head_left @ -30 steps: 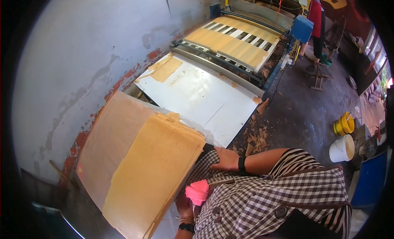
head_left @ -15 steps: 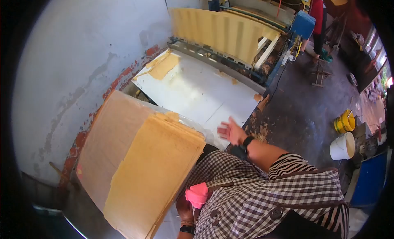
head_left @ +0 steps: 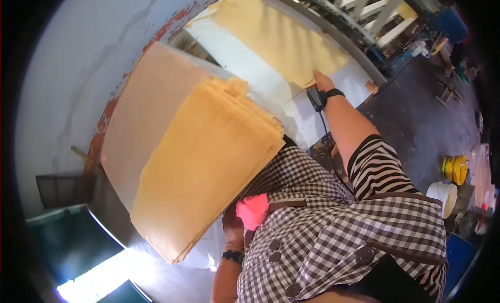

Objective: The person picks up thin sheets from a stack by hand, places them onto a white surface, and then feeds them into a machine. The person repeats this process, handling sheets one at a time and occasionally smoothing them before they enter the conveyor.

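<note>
My right hand (head_left: 322, 82) is closed on the near edge of a thin yellow veneer sheet (head_left: 276, 40), which lies over the white board (head_left: 229, 53). A black device with a cord hangs at that wrist. My left hand (head_left: 233, 227) is low beside the near edge of a stack of orange-yellow sheets (head_left: 203, 162); its fingers are hidden by the stack and a pink cloth (head_left: 252, 212). Under the stack's far left side lies a paler pinkish sheet (head_left: 151, 105).
Behind the board stands a machine with pale slats (head_left: 359, 11). On the dark floor at the right are a yellow bucket (head_left: 454, 169), a white bucket (head_left: 442, 196) and a small stool (head_left: 449, 90). A stained wall (head_left: 67, 95) runs along the left.
The yellow sheet has come down from the machine onto the white board. My right hand has moved forward and closed on its edge. The view has shifted.
</note>
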A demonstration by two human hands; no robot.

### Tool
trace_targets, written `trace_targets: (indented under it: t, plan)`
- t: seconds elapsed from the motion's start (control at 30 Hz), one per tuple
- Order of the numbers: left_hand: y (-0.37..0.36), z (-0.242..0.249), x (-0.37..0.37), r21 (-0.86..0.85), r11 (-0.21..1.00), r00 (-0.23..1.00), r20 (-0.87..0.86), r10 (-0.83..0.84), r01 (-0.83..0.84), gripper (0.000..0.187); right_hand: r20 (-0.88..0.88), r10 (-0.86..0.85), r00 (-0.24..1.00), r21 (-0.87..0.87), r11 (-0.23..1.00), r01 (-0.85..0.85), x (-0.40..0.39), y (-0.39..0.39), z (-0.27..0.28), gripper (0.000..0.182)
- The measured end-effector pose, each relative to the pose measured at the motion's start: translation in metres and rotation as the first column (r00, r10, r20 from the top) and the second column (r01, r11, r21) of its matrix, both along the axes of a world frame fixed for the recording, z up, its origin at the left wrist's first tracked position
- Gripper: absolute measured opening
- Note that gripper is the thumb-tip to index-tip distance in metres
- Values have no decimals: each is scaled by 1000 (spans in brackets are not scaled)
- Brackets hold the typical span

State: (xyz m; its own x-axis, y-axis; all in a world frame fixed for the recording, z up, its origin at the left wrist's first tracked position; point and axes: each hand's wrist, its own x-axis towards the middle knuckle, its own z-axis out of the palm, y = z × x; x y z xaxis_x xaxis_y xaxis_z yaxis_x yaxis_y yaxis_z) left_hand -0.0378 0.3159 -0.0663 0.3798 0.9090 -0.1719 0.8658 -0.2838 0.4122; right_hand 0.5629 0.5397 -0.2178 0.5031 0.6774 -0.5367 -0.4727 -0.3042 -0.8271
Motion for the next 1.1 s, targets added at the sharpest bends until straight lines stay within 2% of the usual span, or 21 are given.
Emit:
trace_targets:
  t: [0.1,0.13,0.17,0.2,0.27,0.3,0.33,0.4,0.43,0.5,0.57,0.6,0.63,0.7,0.77,0.83,0.93,1.0,1.03,1.07,1.1]
  plan:
    - [2,27,-8,-65,994,995,50,-89,93,37,89,4,996,-171,985,11,-15,-18,47,46]
    - [0,37,-10,-95,989,991,75,-108,115,37,24,-5,1000,-119,993,8,-25,-27,60,43]
    - [-5,46,-7,-171,983,997,4,-73,73,32,-41,-11,999,-66,998,8,-35,-38,67,41]
    - [-3,61,13,-321,945,995,-45,-86,67,30,-108,-13,994,-14,1000,12,-38,-52,67,39]
    - [107,91,67,-523,836,937,-178,-300,168,25,-244,-114,963,241,955,174,-42,-70,66,33]
    - [149,109,92,-451,858,940,-104,-324,246,22,-261,-114,958,315,928,196,-43,-77,64,31]
    - [137,125,107,-420,878,969,15,-247,230,19,-246,-15,969,341,935,101,-49,-92,78,30]
    - [126,155,115,-144,953,947,224,-232,268,17,-257,16,966,425,900,98,-82,-114,150,31]
    - [137,168,130,-65,972,947,249,-201,224,20,-275,-5,962,479,866,142,-90,-121,180,31]
    - [161,154,147,152,962,935,240,-260,229,39,-253,50,966,596,795,115,-82,-131,213,32]
    - [188,131,187,236,946,887,352,-299,225,63,-177,99,979,705,707,56,-73,-138,249,32]
    - [203,115,204,319,913,870,339,-359,253,69,-118,125,985,754,657,7,-64,-137,270,31]
    - [219,101,223,410,868,850,313,-424,282,76,-85,69,994,795,606,26,-56,-135,288,32]
    - [237,81,267,469,850,820,370,-436,239,68,22,-34,999,871,491,-3,-47,-134,325,34]
    - [254,49,298,402,881,801,426,-422,250,62,167,-94,981,909,401,-116,-53,-136,369,35]
    - [274,15,318,202,917,813,425,-398,344,58,205,-87,975,925,344,-164,-80,-148,426,37]
    - [278,-21,315,-129,943,840,502,-205,308,53,554,-315,770,826,96,-555,-71,-143,432,38]
    - [280,-39,318,-51,895,726,606,-325,443,68,546,-218,809,838,138,-528,-64,-150,460,37]
    - [268,-30,323,52,874,681,605,-412,483,71,539,-166,826,841,161,-516,-59,-154,472,37]
    - [257,-22,327,154,842,632,595,-497,517,74,526,-221,822,851,149,-504,-66,-151,478,36]
    - [247,-16,328,150,830,633,578,-515,538,77,493,-275,826,870,147,-470,-73,-147,481,36]
